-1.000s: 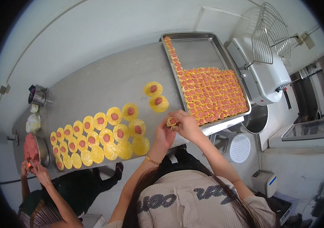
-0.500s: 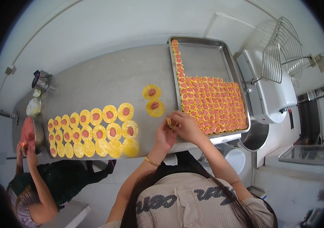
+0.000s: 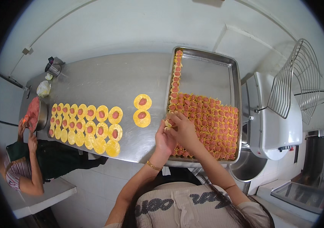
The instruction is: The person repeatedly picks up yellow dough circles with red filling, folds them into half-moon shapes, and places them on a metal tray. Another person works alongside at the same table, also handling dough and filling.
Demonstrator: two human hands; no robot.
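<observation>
Between my two hands is a meat dumpling (image 3: 170, 122) in a yellow wrapper, beside the left edge of a metal tray (image 3: 238, 91). My left hand (image 3: 164, 140) cups it from below with closed fingers. The fingers of my right hand (image 3: 184, 131) pinch it from the other side and hide part of it. Many open-topped dumplings (image 3: 205, 125) stand in tight rows in the tray's near part, and a single row runs up its left side. Two round yellow wrappers (image 3: 142, 118) with meat on them lie left of my hands.
Rows of yellow wrappers (image 3: 102, 129), most topped with meat, lie on the steel table (image 3: 112, 72). At the far left a co-worker's hands (image 3: 32, 138) are at a bowl of pink meat filling (image 3: 36, 110). A white machine (image 3: 272, 114) and a wire rack (image 3: 283, 87) stand right of the tray.
The view has shifted, so the table and tray sit differently in it. My hands still hold the dumpling together and are now closer to the tray's left edge.
</observation>
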